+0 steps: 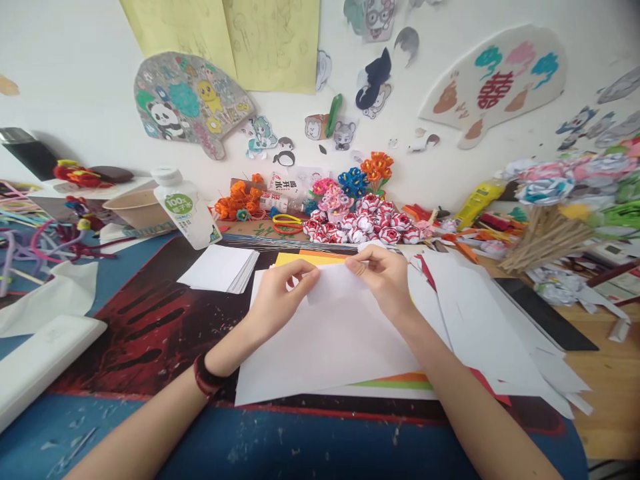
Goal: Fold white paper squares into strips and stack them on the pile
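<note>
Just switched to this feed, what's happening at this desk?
A person has a small white paper pinched near its top edge, the left hand at one side and the right hand at the other. They hold it above a large white sheet, with coloured sheets showing from under that. A stack of small white papers lies to the left, on a dark red-and-black mat. Red-and-white flowers are heaped behind the hands.

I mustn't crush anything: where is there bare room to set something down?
The red-black mat between the long white object and left hand; the speckled blue tabletop between the forearms. Crowded: flowers behind the mat, white sheets beside the right hand.
</note>
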Motion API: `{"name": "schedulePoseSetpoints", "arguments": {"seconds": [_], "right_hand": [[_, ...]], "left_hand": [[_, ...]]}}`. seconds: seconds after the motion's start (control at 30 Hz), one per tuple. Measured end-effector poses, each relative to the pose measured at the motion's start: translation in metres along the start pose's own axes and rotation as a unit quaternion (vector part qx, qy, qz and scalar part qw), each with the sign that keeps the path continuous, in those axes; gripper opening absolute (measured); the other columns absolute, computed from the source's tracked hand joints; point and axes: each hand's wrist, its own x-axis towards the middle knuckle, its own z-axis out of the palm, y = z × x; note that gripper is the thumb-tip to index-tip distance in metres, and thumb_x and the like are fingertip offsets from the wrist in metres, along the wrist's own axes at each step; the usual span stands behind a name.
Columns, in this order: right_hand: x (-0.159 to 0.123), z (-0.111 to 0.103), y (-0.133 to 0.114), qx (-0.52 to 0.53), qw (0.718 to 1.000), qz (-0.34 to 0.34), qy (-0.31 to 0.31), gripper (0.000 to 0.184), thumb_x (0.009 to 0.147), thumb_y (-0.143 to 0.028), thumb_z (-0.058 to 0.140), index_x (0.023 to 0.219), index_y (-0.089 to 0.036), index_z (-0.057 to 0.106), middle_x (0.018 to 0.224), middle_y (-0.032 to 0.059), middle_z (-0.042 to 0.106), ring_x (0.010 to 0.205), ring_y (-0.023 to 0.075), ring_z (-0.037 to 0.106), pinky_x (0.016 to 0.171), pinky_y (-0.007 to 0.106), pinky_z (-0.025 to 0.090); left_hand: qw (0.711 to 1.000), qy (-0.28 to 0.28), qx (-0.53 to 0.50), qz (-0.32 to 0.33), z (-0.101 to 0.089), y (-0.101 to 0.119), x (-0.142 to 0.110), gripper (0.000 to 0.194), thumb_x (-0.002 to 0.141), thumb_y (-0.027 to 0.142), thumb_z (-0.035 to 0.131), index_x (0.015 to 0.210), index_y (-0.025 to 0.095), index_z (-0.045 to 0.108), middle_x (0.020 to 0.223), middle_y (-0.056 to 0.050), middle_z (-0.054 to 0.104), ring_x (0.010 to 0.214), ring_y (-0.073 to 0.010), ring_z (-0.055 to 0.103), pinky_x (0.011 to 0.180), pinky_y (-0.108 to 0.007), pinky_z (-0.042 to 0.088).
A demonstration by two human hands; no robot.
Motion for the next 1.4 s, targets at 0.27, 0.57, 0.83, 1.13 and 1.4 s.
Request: {"name": "schedulePoseSetpoints", "arguments": {"seconds": [0.27, 0.57, 0.83, 1.13, 1.4], "right_hand": [[0.006, -0.008, 0.009, 0.001, 0.954, 0.124, -0.273, 0.022, 0.076, -0.036, 0.070, 0.085, -0.016, 0.071, 0.082, 0.0055, 0.070, 0.075, 0.0170, 0.064, 0.070, 0.029, 0.050], [0.003, -0.006, 0.006, -0.038, 0.932, 0.093, -0.347, 0.012, 0.078, -0.025, 0.060, 0.074, -0.015, 0.067, 0.070, 0.0015, 0.063, 0.063, 0.0126, 0.056, 0.058, 0.024, 0.044], [0.000, 0.001, 0.004, -0.108, 0.934, 0.058, -0.336, 0.012, 0.066, -0.014, 0.051, 0.055, -0.015, 0.057, 0.051, -0.0037, 0.046, 0.050, 0.0082, 0.040, 0.045, 0.020, 0.028], [0.004, -0.007, 0.003, -0.113, 0.937, 0.066, -0.325, 0.012, 0.066, -0.016, 0.052, 0.056, -0.015, 0.058, 0.052, -0.0031, 0.048, 0.051, 0.0090, 0.042, 0.046, 0.021, 0.030], [0.015, -0.027, 0.011, -0.246, 0.948, 0.054, -0.194, 0.014, 0.066, -0.017, 0.058, 0.052, -0.015, 0.059, 0.050, -0.0019, 0.053, 0.050, 0.0107, 0.048, 0.049, 0.023, 0.034]], "left_hand": [[0.996, -0.051, 0.067, 0.019, -0.002, -0.005, 0.000, 0.023, 0.089, 0.027, 0.050, 0.078, 0.016, 0.066, 0.060, 0.002, 0.059, 0.055, -0.0109, 0.046, 0.057, -0.023, 0.035], [0.993, -0.073, 0.093, 0.026, 0.001, 0.001, -0.004, 0.020, 0.086, 0.024, 0.053, 0.074, 0.016, 0.068, 0.058, 0.002, 0.057, 0.053, -0.0104, 0.043, 0.056, -0.022, 0.032], [0.991, -0.049, 0.119, 0.042, 0.009, 0.003, -0.010, 0.024, 0.087, 0.022, 0.050, 0.072, 0.017, 0.068, 0.059, 0.000, 0.062, 0.054, -0.0115, 0.048, 0.057, -0.023, 0.032], [0.989, 0.007, 0.140, 0.052, 0.004, 0.001, -0.009, 0.023, 0.088, 0.022, 0.050, 0.074, 0.017, 0.069, 0.064, 0.000, 0.066, 0.057, -0.0120, 0.053, 0.059, -0.024, 0.035], [0.979, 0.146, 0.144, -0.001, -0.030, -0.010, 0.003, 0.023, 0.087, 0.031, 0.052, 0.080, 0.016, 0.069, 0.063, 0.001, 0.064, 0.058, -0.0126, 0.053, 0.058, -0.023, 0.036]]}}
